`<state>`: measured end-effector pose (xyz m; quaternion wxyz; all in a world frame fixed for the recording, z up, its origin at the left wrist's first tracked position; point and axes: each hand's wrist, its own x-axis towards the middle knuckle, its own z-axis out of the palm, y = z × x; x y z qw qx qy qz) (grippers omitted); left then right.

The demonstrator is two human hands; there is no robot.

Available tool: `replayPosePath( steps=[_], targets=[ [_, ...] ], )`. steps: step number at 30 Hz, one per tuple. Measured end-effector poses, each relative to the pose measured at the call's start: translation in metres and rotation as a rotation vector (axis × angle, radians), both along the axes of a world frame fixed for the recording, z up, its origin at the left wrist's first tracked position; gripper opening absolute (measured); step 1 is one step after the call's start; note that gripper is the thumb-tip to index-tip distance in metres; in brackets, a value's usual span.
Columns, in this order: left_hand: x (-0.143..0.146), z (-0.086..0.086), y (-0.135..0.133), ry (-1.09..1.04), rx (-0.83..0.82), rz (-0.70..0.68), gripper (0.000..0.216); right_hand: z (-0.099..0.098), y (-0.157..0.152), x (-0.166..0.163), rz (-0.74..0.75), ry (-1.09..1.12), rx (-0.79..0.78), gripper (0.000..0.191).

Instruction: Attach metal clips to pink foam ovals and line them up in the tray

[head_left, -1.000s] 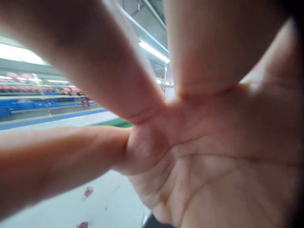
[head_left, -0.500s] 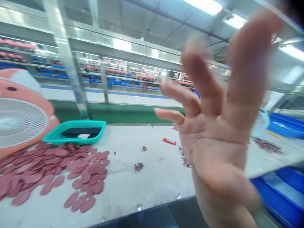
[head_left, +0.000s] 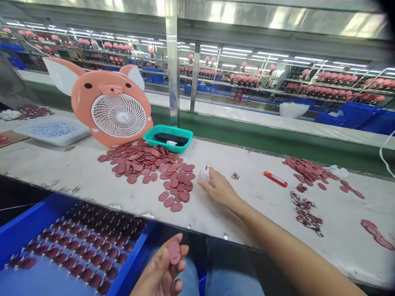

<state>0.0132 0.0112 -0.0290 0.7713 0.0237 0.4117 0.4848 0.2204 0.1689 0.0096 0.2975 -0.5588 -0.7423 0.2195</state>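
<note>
Clamped in the left hand (head_left: 158, 269) between thumb and fingers, the reddish oval (head_left: 174, 251) shows its flat face beside the blue tray (head_left: 135, 251), perhaps so its small marks stay visible, while the right hand (head_left: 220, 188), closure impossible to tell, is near the pile of ovals (head_left: 154, 161)

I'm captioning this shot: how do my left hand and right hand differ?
The left hand holds a disc; the right hand is at a small whitish thing, its grip unclear.
The left hand is in front of the table; the right hand is over it.
The left hand shows curled fingers; the right hand shows its back.
Both are bare.
</note>
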Motion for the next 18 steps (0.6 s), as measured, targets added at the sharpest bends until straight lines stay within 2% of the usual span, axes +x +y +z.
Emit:
replayPosePath(
  steps=[2, 5, 8, 10, 14, 18],
  targets=[
    [0.004, 0.008, 0.000, -0.022, 0.005, 0.019, 0.049, 0.008, -0.019, 0.002, -0.008, 0.042, -0.033, 0.019],
    [0.007, 0.017, -0.001, -0.058, 0.045, 0.015, 0.042, 0.015, -0.068, 0.009, -0.031, 0.070, -0.093, 0.036],
    [0.008, 0.021, -0.002, -0.067, 0.060, -0.001, 0.037, 0.012, -0.118, 0.021, 0.021, 0.102, -0.157, 0.040],
    [0.008, 0.022, -0.002, -0.061, 0.058, -0.012, 0.035, 0.007, -0.143, 0.029, 0.042, 0.146, -0.124, 0.038],
    [0.007, 0.024, -0.002, -0.038, 0.061, -0.025, 0.034, 0.000, -0.169, 0.033, -0.052, 0.228, 0.018, 0.040],
    [0.010, 0.029, -0.002, 0.012, 0.069, -0.020, 0.036, 0.003, -0.177, 0.023, -0.137, 0.467, -0.074, 0.034]
  ],
)
